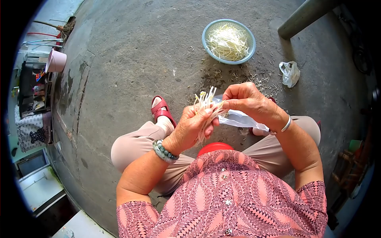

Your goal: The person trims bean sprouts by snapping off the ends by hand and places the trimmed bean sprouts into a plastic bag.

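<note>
My left hand point(192, 127) is closed around a bunch of white bean sprouts point(206, 104), whose ends stick out above and below the fingers. At the right side of the bunch, my right hand point(250, 104) pinches the ends of some sprouts between thumb and forefinger. Behind the hands, a white plastic bag point(240, 119) lies partly hidden between the legs. Farther forward on the floor, a blue-rimmed round basket point(204, 44) holds a heap of sprouts.
Small sprout scraps point(265, 85) litter the concrete floor near a crumpled white bag point(290, 74). A grey post point(303, 20) rises at the upper right. A pink bucket point(56, 61) and a cluttered shelf stand at the left. Part of a red seat point(214, 147) shows below me.
</note>
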